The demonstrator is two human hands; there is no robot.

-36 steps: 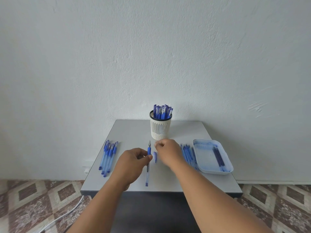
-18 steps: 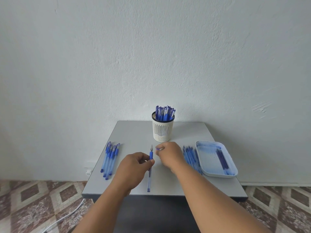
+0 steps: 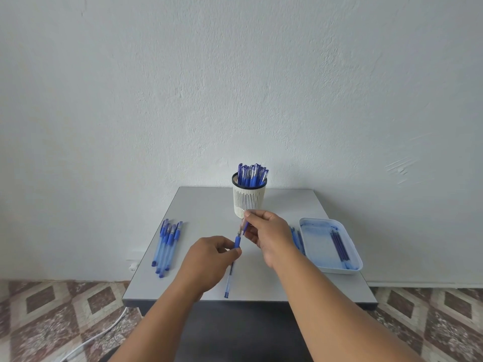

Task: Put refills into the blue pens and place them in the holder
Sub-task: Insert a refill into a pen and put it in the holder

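Observation:
My left hand (image 3: pixel 209 259) grips a blue pen (image 3: pixel 230 273) by its blue grip section; the pen's clear barrel slants down toward the table's front edge. My right hand (image 3: pixel 266 236) pinches a pen cap (image 3: pixel 245 226) just above the pen's metal tip. Behind my hands stands a white slotted holder (image 3: pixel 249 202) filled with several capped blue pens. A blue tray (image 3: pixel 313 239) at the right holds a few dark refills (image 3: pixel 339 245).
Several capped blue pens (image 3: pixel 167 246) lie in a row on the left of the grey table (image 3: pixel 209 205). More pens (image 3: pixel 296 239) lie between my right hand and the tray. A white wall rises behind; a patterned floor and a white cable show below.
My right hand picked the cap up off the table and brought it over the pen's tip. My left hand raised the pen slightly off the table.

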